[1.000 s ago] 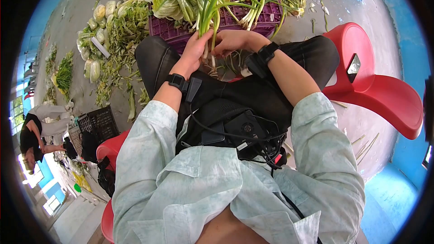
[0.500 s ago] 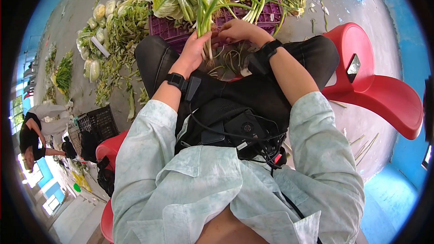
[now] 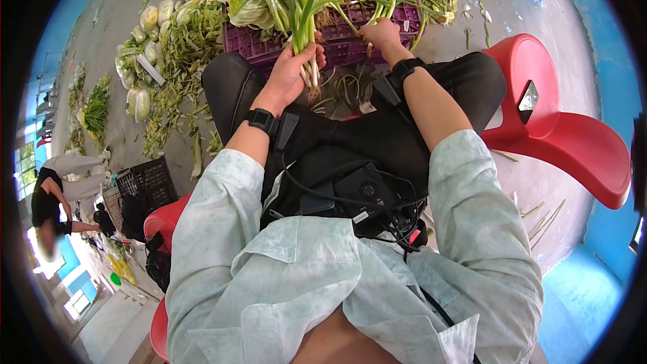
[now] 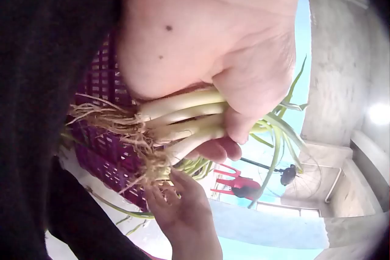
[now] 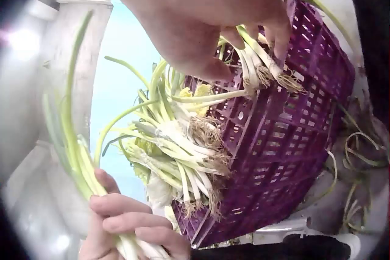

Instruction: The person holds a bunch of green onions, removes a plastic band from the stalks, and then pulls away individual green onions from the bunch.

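My left hand (image 3: pixel 286 75) grips a small bunch of green onions (image 3: pixel 311 20), roots toward my lap and green leaves pointing away. The left wrist view shows its white stems (image 4: pixel 186 113) and tangled roots under my thumb. At the near right edge of the purple crate (image 3: pixel 344 50), my right hand (image 3: pixel 384 35) reaches over other green onions (image 5: pixel 251 68). In the right wrist view its bent fingers lie over those stems, with the thumb apart from them. A pile of more green onions (image 5: pixel 183 156) rests on the crate beside leafy greens (image 3: pixel 242 3).
Cabbages (image 3: pixel 140 104) and loose leaves (image 3: pixel 182 44) cover the floor at left. A red chair (image 3: pixel 526 94) stands at right with a dark object on it. Trimmings (image 3: pixel 347 87) lie below the crate. Another person (image 3: pixel 50 202) is at far left, near a black crate (image 3: pixel 153 182).
My right hand has left the bunch in my left hand and moved right and forward to the onions at the crate's edge. My left hand still grips its bunch.
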Demonstrator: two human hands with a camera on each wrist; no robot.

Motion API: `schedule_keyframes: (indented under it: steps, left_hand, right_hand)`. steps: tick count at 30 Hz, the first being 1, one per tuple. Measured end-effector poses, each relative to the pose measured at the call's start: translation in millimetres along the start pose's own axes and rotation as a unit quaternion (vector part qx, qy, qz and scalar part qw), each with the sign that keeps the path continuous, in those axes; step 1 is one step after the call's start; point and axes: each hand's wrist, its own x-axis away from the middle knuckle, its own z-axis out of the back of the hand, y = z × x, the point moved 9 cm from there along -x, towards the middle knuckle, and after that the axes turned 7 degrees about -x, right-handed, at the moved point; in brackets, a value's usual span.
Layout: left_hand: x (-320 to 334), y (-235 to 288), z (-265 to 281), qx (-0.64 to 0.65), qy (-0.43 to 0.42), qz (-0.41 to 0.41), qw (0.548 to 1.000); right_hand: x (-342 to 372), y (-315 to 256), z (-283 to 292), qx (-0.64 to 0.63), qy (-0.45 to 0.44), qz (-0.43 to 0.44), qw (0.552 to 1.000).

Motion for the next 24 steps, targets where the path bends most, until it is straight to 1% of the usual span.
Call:
schedule_keyframes:
  steps: [3, 6, 9, 12, 15, 18, 19, 21, 22, 24]
  left_hand:
    - [1, 5, -3, 0.016, -0.006, -0.013, 1.0]
    - [0, 4, -3, 0.041, -0.012, -0.015, 0.999]
    - [0, -1, -3, 0.051, -0.017, 0.003, 0.999]
    - [0, -5, 0, 0.054, -0.011, 0.025, 0.998]
    - [0, -7, 3, 0.049, 0.0, 0.03, 0.998]
    - [0, -8, 5, 0.044, 0.017, 0.034, 0.998]
    - [0, -8, 6, 0.044, 0.022, 0.036, 0.998]
    - [-1, -8, 8, 0.042, 0.028, 0.035, 0.998]
    - [-1, -8, 8, 0.039, 0.03, 0.032, 0.998]
    - [-1, -8, 9, 0.037, 0.034, 0.03, 0.998]
  right_hand:
    - [7, 16, 13, -0.053, 0.16, -0.044, 0.985]
    - [-10, 22, -5, -0.104, 0.013, -0.034, 0.994]
    - [-11, 13, -4, -0.141, 0.011, 0.013, 0.99]
    - [0, 5, 12, -0.22, 0.087, 0.027, 0.971]
    - [4, -2, 18, -0.282, 0.06, 0.0, 0.957]
    - [9, -18, 14, -0.42, 0.028, 0.022, 0.907]
    - [13, -28, 8, -0.454, -0.032, 0.019, 0.89]
    - [31, -54, 0, -0.516, -0.152, 0.015, 0.843]
    - [46, -66, -1, -0.536, -0.164, -0.008, 0.828]
    - [59, -82, -5, -0.526, -0.235, 0.044, 0.816]
